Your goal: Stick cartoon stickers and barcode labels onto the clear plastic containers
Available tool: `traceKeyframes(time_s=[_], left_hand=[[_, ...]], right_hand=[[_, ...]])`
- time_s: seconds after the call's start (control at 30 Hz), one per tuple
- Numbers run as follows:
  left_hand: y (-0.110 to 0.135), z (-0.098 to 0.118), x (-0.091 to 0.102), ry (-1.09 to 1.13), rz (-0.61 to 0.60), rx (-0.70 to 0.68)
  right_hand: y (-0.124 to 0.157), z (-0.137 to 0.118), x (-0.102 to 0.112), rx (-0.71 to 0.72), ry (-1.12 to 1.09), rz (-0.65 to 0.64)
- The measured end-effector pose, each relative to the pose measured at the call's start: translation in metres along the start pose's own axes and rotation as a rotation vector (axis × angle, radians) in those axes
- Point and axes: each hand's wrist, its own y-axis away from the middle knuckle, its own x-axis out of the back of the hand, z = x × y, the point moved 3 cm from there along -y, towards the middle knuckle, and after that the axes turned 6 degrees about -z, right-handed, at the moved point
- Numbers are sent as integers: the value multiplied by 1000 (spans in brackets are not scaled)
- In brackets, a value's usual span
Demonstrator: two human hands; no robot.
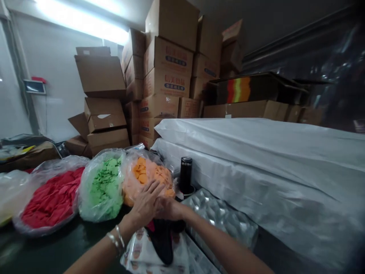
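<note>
My left hand [146,205], with bracelets on the wrist, lies over my right hand [168,209], its fingers stretched out toward the plastic bag of orange pieces [148,173]. My right hand is closed low in front of that bag, and its fingers are largely covered. Under both hands hangs a dark cloth-like item [162,243] with a bit of red beside it, above a stack of printed clear packets [142,255]. Whether either hand grips the dark item is hidden.
Bags of green pieces [102,186] and red pieces [53,199] lie left on the dark table. A black flask [186,175] stands behind the hands. Clear blister trays [219,219] lie right, beside tall plastic-wrapped white stacks [270,167]. Cardboard boxes [165,68] are piled behind.
</note>
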Motion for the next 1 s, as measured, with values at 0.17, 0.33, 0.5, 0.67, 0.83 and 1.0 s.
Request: traceKeyframes(time_s=[0.17, 0.33, 0.5, 0.67, 0.83, 1.0], left_hand=[[5, -31, -48, -11, -179, 89], [14, -33, -68, -44, -170, 104], [32, -53, -90, -135, -93, -60], [44, -68, -99, -303, 36, -273], [46, -65, -106, -401, 322, -300], [47, -61, -107, -385, 411, -274]], right_hand=[[-23, 77, 39, -341, 33, 27], [-91, 120, 83, -587, 181, 317], [-136, 148, 106, -789, 278, 390], [-154, 187, 110, -935, 291, 290], [-176, 211, 117, -987, 285, 214], [-184, 217, 108, -898, 295, 206]])
